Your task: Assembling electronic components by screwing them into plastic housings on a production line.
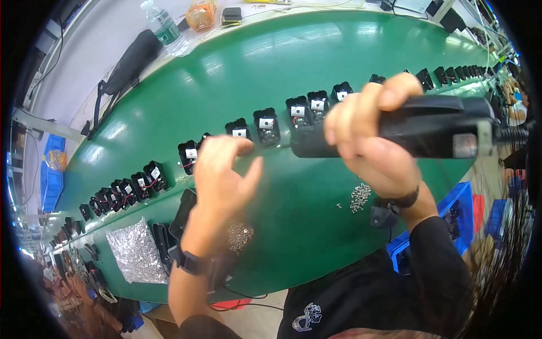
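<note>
My right hand [372, 124] is wrapped round the thick black body of a corded electric screwdriver [435, 127], held level above the table. Its tip end points left and is blurred. To the left, my left hand [223, 169] hovers with the thumb apart from the fingers and nothing visible in it. The fingertips are nearest a small open black housing [238, 129] with a white label; I cannot tell if they touch it. Another such housing [266, 125] stands just right of it. Both belong to a row of similar housings with red wires inside.
The green table [305, 209] carries piles of small screws, one at right [359, 196] and one beside my left wrist [240, 234]. A clear bag of metal parts [137, 251] lies at left. A blue bin [460, 217] stands at right; a water bottle [164, 28] is at the back.
</note>
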`<state>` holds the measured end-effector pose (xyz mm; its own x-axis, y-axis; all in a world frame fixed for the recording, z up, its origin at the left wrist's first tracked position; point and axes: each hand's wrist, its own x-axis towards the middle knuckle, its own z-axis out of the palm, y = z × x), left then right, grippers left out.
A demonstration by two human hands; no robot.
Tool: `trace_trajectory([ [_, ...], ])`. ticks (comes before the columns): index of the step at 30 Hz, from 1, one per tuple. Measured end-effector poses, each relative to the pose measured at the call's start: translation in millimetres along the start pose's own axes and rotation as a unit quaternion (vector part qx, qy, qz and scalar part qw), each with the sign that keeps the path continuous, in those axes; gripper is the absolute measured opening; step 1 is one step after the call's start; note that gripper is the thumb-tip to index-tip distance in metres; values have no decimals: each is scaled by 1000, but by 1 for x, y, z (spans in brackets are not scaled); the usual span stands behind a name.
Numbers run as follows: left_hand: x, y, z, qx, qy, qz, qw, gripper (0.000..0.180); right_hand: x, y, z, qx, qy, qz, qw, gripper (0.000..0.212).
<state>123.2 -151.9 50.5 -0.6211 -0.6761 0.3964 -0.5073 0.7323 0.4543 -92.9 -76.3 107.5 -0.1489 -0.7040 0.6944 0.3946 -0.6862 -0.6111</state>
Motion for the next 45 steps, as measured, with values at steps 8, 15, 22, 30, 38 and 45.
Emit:
trace_trajectory([
  [8, 20, -55, 16, 163, -73, 28, 984, 76, 9, 79, 1, -47, -23, -19, 998, 36],
  [15, 23, -67, 21, 73, -55, 23, 996, 62, 11, 120, 0, -40, 2, 10, 999, 34],
  [22, 23, -71, 23, 64, -50, 25, 996, 63, 16, 126, -1, -108, -24, 72, 991, 39],
  [30, 24, -68, 22, 55, -63, 11, 996, 60, 20, 131, -5, -98, -23, 97, 990, 42],
  [38, 22, -70, 24, 43, -62, 1, 997, 59, 18, 133, -6, -86, -73, 69, 991, 41],
  [45, 22, -67, 24, 52, -72, -14, 996, 61, 17, 132, -5, -85, -50, 65, 993, 41],
])
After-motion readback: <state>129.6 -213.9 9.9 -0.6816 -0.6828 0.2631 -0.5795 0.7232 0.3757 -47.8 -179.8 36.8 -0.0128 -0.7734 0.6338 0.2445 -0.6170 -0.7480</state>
